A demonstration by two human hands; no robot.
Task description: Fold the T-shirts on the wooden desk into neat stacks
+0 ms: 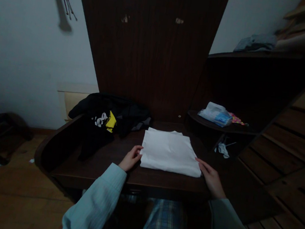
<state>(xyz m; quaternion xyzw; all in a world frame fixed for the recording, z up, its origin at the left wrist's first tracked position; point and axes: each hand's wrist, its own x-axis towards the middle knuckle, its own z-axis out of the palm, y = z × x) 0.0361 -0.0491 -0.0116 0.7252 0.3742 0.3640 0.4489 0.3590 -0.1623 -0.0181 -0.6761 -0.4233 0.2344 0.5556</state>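
A folded white cloth (pixel 169 151) lies flat on the dark wooden table (pixel 102 164) in front of me. My left hand (pixel 130 159) rests at the cloth's near left edge, its fingers curled against the fabric. My right hand (pixel 211 178) lies at the near right corner with its fingers stretched along the cloth's edge. Neither hand lifts the cloth off the table.
A black garment with a yellow and white print (pixel 105 118) is heaped at the table's back left. A side shelf at right holds a white and blue packet (pixel 215 114). Dark wooden panelling (pixel 149 48) stands behind the table. Wooden slats (pixel 297 145) rise at right.
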